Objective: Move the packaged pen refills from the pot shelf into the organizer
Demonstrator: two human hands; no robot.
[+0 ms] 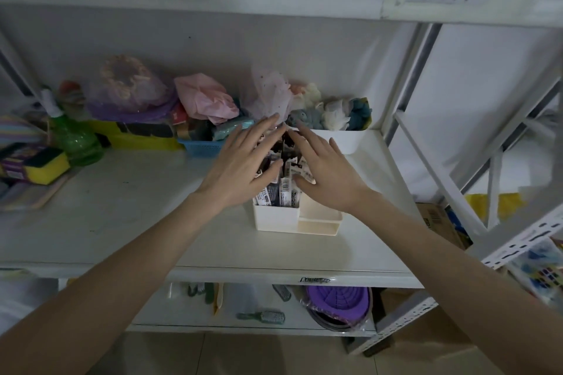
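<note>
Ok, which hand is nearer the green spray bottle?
Left. The left hand is over the refill packets in the organizer, on the side toward the green spray bottle; the right hand lies farther right.

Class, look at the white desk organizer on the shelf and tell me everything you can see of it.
The organizer is a cream-white box, plastic by its look, standing upright on the white shelf. Its taller left compartment is packed with upright packaged pen refills. Lower stepped trays on its right look empty. The left hand and right hand, fingers spread, rest on the refills from either side.
</note>
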